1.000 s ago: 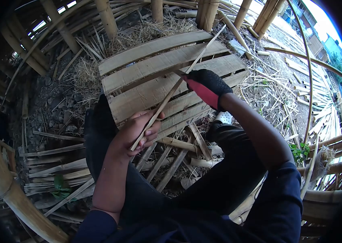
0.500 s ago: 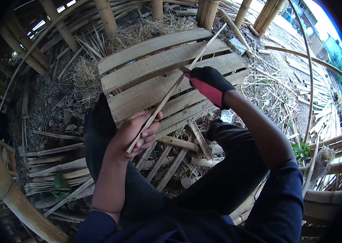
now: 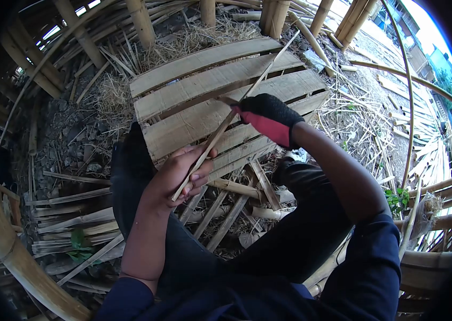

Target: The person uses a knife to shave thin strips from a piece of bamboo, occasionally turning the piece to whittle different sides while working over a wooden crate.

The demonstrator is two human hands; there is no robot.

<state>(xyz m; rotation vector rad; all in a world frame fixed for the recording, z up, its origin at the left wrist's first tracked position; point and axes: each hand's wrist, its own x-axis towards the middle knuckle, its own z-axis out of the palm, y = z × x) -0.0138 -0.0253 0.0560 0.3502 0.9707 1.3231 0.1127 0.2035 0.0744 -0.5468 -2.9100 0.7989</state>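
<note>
A long, thin bamboo strip (image 3: 218, 135) slants over the slatted wooden table (image 3: 178, 128), its far end beyond the table's top right edge. My bare left hand (image 3: 186, 171) is closed around the near end of the strip. In a black and pink glove, my right hand (image 3: 268, 119) is closed on a knife (image 3: 227, 100). The blade points left and lies against the strip about midway along; the knife's handle is hidden in the glove.
Bamboo posts (image 3: 140, 24) stand behind the table. Split bamboo pieces (image 3: 76, 224) lie at the left, and shavings (image 3: 365, 117) cover the ground at the right. A curved bamboo pole (image 3: 1, 235) crosses the left edge. My legs are bent below the table.
My right hand and the knife have moved a little along the strip, down and left toward my left hand. The left hand stays nearly in place, still gripping the strip.
</note>
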